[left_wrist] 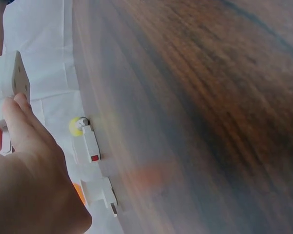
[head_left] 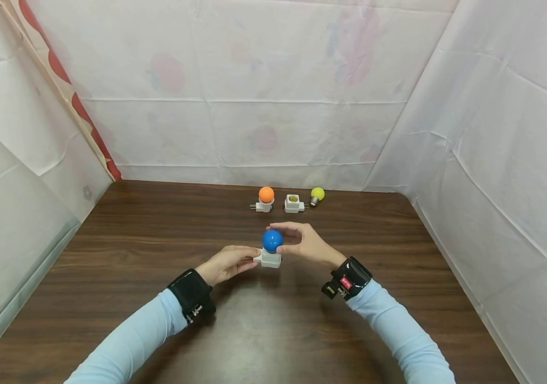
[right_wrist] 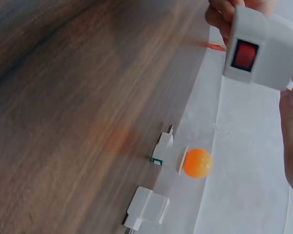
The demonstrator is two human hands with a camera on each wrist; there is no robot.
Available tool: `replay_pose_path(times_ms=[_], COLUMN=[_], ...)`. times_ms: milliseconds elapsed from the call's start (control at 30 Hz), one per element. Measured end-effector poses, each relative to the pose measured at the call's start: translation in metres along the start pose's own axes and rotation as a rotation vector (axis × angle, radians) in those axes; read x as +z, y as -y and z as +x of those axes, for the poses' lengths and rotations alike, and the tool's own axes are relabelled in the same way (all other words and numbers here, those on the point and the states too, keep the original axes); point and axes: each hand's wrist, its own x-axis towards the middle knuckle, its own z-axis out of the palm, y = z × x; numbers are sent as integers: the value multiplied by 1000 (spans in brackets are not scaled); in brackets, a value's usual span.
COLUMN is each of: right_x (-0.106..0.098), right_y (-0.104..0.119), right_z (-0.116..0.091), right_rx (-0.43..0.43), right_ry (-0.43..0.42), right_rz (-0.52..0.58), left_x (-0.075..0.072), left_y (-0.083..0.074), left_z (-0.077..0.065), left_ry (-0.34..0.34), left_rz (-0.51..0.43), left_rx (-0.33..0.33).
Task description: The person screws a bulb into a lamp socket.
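A white lamp socket (head_left: 270,259) is lifted above the table, pinched at its plug end by my left hand (head_left: 229,263). Its red switch (right_wrist: 244,55) shows in the right wrist view. On top of the socket stands a blue light bulb (head_left: 272,240), upright, with a bit of metal base visible below it. My right hand (head_left: 306,243) holds that bulb from the right, thumb at its lower side and fingers curved behind it. In the left wrist view my left hand (left_wrist: 34,165) grips the socket (left_wrist: 10,75), whose plug pins are hidden.
At the table's back stand an orange bulb (head_left: 266,194) seated in a white socket (head_left: 263,207) and a second white socket (head_left: 294,205) with an open top. A yellow-green bulb (head_left: 317,194) lies beside it. White sheets (head_left: 273,117) enclose the brown table (head_left: 158,240).
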Motion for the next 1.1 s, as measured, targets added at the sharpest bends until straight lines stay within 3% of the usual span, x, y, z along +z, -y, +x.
replay_pose_path(times_ms=[267, 433, 667, 867, 1100], right_x=[-2, -4, -1, 6, 10], right_y=[20, 2, -12, -17, -18], right_z=[0, 3, 2, 1, 1], right_rx=[22, 42, 30, 7, 18], right_ry=[67, 57, -51, -171, -211], right_rz=[-31, -16, -27, 31, 57], left_x=[-2, -2, -1, 1, 2], left_y=[3, 5, 6, 6, 6], left_z=[-1, 1, 4, 4, 3], left_ry=[22, 18, -6, -42, -52], left_rz=[27, 23, -4, -16, -12], left_rx=[16, 23, 45, 43, 39])
